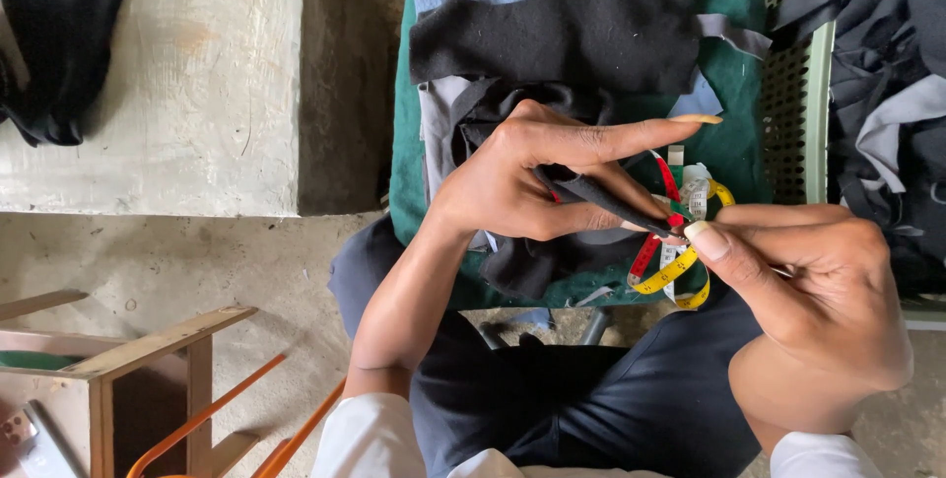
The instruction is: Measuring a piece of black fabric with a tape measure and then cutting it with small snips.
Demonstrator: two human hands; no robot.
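Observation:
My left hand (537, 177) pinches a narrow strip of dark fabric (601, 200) between thumb and fingers, with the index finger stretched out to the right. My right hand (813, 286) grips the other end of the strip at thumb and fingertips, just right of the left hand. Under both hands lie a yellow and red measuring tape (680, 266) and a heap of black and grey cloth pieces (557, 39) on a green cloth (734, 5). My lap in dark trousers (591, 399) is below.
A pale green perforated basket (793, 74) full of dark fabric scraps stands at the right. A concrete block (187, 84) with black cloth (54, 34) on it is at the left. A wooden stool (148, 360) and orange rods (212, 409) sit at the lower left.

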